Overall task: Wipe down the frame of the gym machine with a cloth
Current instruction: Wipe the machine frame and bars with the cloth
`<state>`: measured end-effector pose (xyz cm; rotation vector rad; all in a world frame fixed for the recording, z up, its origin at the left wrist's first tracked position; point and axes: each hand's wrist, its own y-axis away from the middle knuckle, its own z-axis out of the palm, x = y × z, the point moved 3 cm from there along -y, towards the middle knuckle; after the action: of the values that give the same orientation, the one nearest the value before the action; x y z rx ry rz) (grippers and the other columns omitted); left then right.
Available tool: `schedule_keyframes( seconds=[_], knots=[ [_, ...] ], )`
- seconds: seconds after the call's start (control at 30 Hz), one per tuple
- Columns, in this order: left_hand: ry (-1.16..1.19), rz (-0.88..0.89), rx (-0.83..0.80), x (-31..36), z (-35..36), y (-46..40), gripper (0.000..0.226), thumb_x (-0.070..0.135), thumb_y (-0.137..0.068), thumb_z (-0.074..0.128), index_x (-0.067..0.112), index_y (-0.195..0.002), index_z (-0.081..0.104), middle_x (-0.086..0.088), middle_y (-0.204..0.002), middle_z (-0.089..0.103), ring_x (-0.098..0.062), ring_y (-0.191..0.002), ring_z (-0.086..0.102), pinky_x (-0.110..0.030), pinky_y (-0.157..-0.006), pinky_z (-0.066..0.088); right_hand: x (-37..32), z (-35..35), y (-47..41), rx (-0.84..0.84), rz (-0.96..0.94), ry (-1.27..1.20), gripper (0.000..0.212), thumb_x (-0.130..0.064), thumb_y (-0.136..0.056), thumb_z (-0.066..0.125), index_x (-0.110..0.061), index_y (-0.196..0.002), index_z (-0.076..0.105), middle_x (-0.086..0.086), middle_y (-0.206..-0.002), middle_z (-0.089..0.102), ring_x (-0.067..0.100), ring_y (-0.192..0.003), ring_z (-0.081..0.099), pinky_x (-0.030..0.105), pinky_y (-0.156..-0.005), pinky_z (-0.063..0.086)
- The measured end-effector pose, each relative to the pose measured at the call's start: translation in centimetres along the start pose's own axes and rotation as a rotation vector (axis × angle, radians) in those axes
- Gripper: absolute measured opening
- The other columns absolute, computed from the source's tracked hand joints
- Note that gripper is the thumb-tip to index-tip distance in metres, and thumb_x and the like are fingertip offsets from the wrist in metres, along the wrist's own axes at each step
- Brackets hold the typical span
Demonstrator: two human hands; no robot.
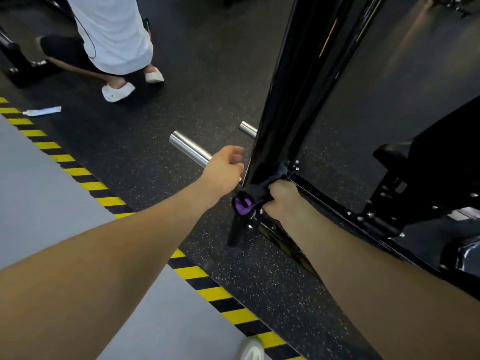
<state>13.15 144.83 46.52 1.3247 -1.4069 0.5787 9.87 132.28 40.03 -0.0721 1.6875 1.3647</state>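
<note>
While you worked low on the frame: your right hand [281, 197] gripped the cloth [255, 194] bunched against the black upright [293, 100], near its base joint.
Left hand [226, 168]: loosely curled, holding nothing, beside a chrome peg [189, 149].
Cloth: looked soft, light; best held bunched.
Room: pegs and base rail [337, 203] crowded you; the floor [145, 162] leftward lay open.

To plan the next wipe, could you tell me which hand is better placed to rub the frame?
Right: the right hand already grips the cloth against the frame. The left hand holds nothing.
</note>
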Motion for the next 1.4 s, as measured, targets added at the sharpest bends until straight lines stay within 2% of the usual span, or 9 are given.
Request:
schedule_keyframes(
  seconds=[0.17, 0.3, 0.47, 0.63, 0.93, 1.03, 1.17, 1.3, 1.4],
  knots=[
    [0.043, 0.057, 0.055, 6.2, -2.6, 2.1, 0.029, 0.007, -0.098, 0.045, 0.016, -0.124, 0.054, 0.0, -0.118, 0.057, -0.012, -0.096, 0.052, -0.02, -0.075, 0.042, -6.7, 0.5, 6.9, 0.019, -0.037, -0.049, 0.037, -0.015, -0.104, 0.027, -0.007, -0.138, 0.042, 0.005, -0.13, 0.051, 0.026, -0.127, 0.047, 0.027, -0.075, 0.043],
    [0.108, 0.073, 0.045, 9.7, -3.7, 3.5, 0.02, 0.01, -0.097, 0.049, 0.024, -0.108, 0.059, -0.001, -0.116, 0.062, -0.016, -0.099, 0.059, -0.028, -0.085, 0.049, -11.1, 1.0, 12.6, 0.014, -0.18, -0.178, 0.032, -0.012, -0.102, 0.034, -0.004, -0.13, 0.048, 0.015, -0.116, 0.057, 0.034, -0.116, 0.055, 0.042, -0.086, 0.047],
    [0.187, 0.093, -0.03, 12.0, -3.6, 4.8, 0.024, 0.008, -0.099, 0.045, 0.016, -0.118, 0.056, 0.001, -0.107, 0.064, -0.013, -0.095, 0.063, -0.023, -0.081, 0.053, -13.4, 1.8, 15.4, 0.102, -0.396, -0.178, 0.025, -0.017, -0.099, 0.044, -0.01, -0.123, 0.05, 0.016, -0.117, 0.059, 0.028, -0.1, 0.061, 0.044, -0.09, 0.051],
    [0.076, 0.218, 0.014, 11.2, -3.5, 4.4, 0.031, 0.0, -0.097, 0.045, 0.017, -0.12, 0.057, 0.009, -0.101, 0.061, -0.005, -0.096, 0.059, -0.01, -0.074, 0.05, -10.4, 1.2, 15.4, 0.149, -0.681, 0.118, 0.04, 0.0, -0.096, 0.04, -0.007, -0.135, 0.036, 0.007, -0.137, 0.035, 0.024, -0.122, 0.04, 0.038, -0.105, 0.039],
    [-0.02, 0.167, 0.076, 11.8, -3.3, 5.1, 0.029, 0.003, -0.096, 0.049, 0.023, -0.115, 0.058, 0.005, -0.11, 0.065, -0.012, -0.109, 0.058, -0.031, -0.103, 0.043, -9.8, 0.1, 13.2, 0.027, -0.341, 0.195, 0.051, 0.0, -0.095, 0.039, -0.008, -0.145, 0.03, 0.014, -0.143, 0.039, 0.032, -0.123, 0.046, 0.039, -0.105, 0.039],
    [0.038, 0.1, 0.03, 12.4, -3.4, 5.1, 0.023, 0.005, -0.095, 0.054, 0.019, -0.111, 0.06, -0.001, -0.11, 0.067, -0.017, -0.11, 0.061, -0.039, -0.105, 0.043, -13.7, 0.4, 16.7, 0.01, -0.64, 0.173, 0.068, 0.007, -0.088, 0.042, -0.013, -0.15, 0.022, 0.009, -0.141, 0.037, 0.03, -0.116, 0.05, 0.041, -0.106, 0.04],
    [0.002, 0.062, 0.006, 12.6, -3.6, 5.1, 0.035, -0.006, -0.095, 0.045, 0.013, -0.122, 0.056, -0.001, -0.113, 0.064, -0.015, -0.108, 0.058, -0.03, -0.098, 0.043, -15.5, 0.8, 20.1, 0.033, -0.924, 0.24, 0.06, 0.0, -0.094, 0.046, -0.013, -0.149, 0.026, 0.004, -0.141, 0.025, 0.024, -0.128, 0.039, 0.036, -0.111, 0.034],
    [0.062, 0.114, -0.014, 12.3, -3.3, 5.1, 0.043, -0.017, -0.092, 0.036, 0.009, -0.122, 0.054, -0.004, -0.112, 0.061, -0.011, -0.105, 0.057, -0.016, -0.087, 0.048, -12.3, 0.0, 16.6, -0.024, -0.737, 0.25, 0.06, 0.004, -0.095, 0.043, -0.012, -0.149, 0.023, 0.0, -0.148, 0.019, 0.016, -0.129, 0.039, 0.033, -0.114, 0.029],
    [0.102, 0.123, 0.013, 11.9, -3.0, 5.3, 0.038, -0.012, -0.094, 0.04, 0.018, -0.113, 0.054, 0.0, -0.112, 0.061, -0.012, -0.108, 0.056, -0.027, -0.095, 0.045, -11.4, -0.1, 15.1, -0.012, -0.551, 0.301, 0.063, 0.006, -0.09, 0.044, -0.012, -0.148, 0.028, 0.007, -0.145, 0.034, 0.028, -0.118, 0.051, 0.04, -0.106, 0.04]
  ],
)
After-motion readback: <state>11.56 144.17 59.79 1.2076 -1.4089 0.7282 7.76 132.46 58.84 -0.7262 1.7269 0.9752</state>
